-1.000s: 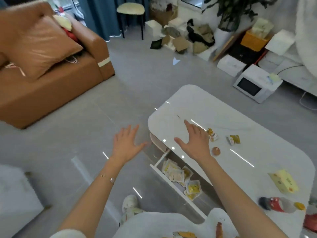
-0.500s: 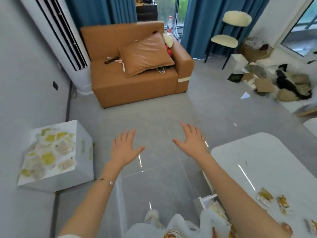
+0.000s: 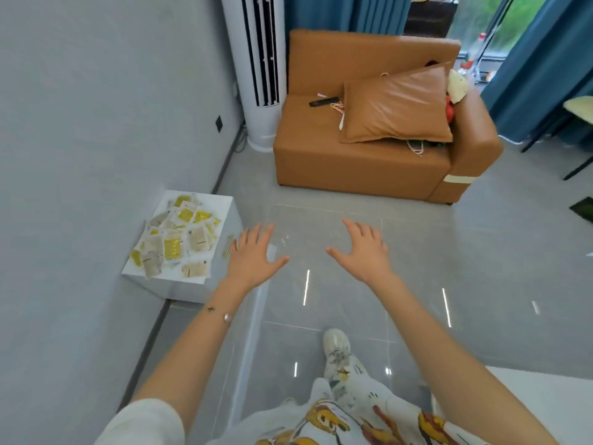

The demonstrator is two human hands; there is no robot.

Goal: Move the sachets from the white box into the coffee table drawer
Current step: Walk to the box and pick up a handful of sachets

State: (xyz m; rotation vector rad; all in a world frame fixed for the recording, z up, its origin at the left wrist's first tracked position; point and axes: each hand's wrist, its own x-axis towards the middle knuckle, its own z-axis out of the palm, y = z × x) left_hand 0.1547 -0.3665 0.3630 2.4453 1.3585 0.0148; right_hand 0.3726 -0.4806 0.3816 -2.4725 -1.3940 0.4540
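Head view: the step in hand looks like the walk to fetch more sachets, since both hands are empty and held out over the grey floor. The left hand (image 3: pixel 253 255) has its grip spread, fingers fanned and palm down, nothing in it; it hangs just beside the near right corner of the white box (image 3: pixel 221 207). The right hand (image 3: pixel 362 252) is likewise spread and empty, well apart from the box. The box sits on the floor against the wall, and a loose heap of sachets (image 3: pixel 178 239), yellow and pale, lies on its top, overlapping. The coffee table shows only as a white corner (image 3: pixel 529 396) at lower right; its drawer is out of sight. Next, I judge, the left hand must reach left and close on a few sachets without scattering the heap
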